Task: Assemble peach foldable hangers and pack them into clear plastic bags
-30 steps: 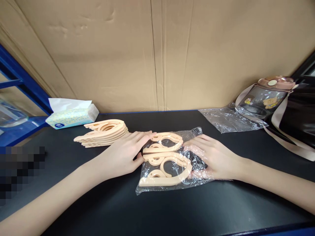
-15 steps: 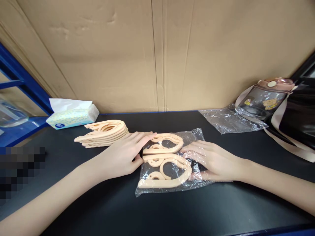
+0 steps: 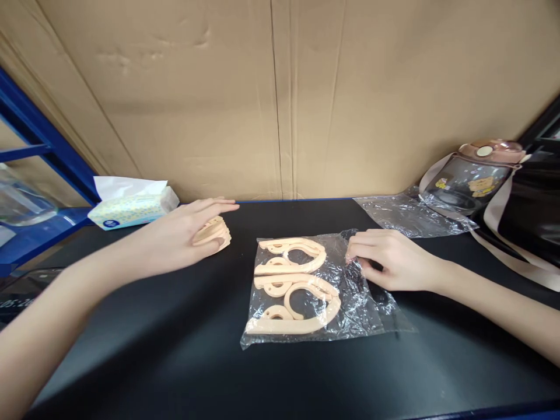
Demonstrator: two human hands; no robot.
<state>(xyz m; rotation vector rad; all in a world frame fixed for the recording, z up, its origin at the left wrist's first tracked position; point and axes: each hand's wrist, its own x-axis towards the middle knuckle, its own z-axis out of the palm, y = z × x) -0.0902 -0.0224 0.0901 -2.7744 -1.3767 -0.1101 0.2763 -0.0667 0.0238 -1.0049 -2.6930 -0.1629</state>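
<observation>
Two beige folded plastic hangers (image 3: 306, 324) lie flat, one above the other, inside a clear plastic bag (image 3: 359, 315) on the black table. At the bag's right side, the fingers of my right hand (image 3: 391, 259) are pinched on its upper open edge. My left hand (image 3: 184, 233) is over a stack of folded hangers (image 3: 221, 234) to the left. Its fingers stretch out straight above the pile, with the thumb apart on the near side. Most of that stack is hidden behind the hand, and I cannot tell whether they touch.
A tissue pack (image 3: 131, 210) stands at the back left. Another clear bag (image 3: 406, 216) lies at the back right, beside a strapped water bottle (image 3: 472, 178). Cardboard (image 3: 196, 99) walls off the back. A dark device (image 3: 30, 286) is partly visible at the left edge.
My left hand has left the bagged hangers and moved left to the stack. My right hand has slid from the hangers to the bag's upper right edge. The bagged hangers stay in place.
</observation>
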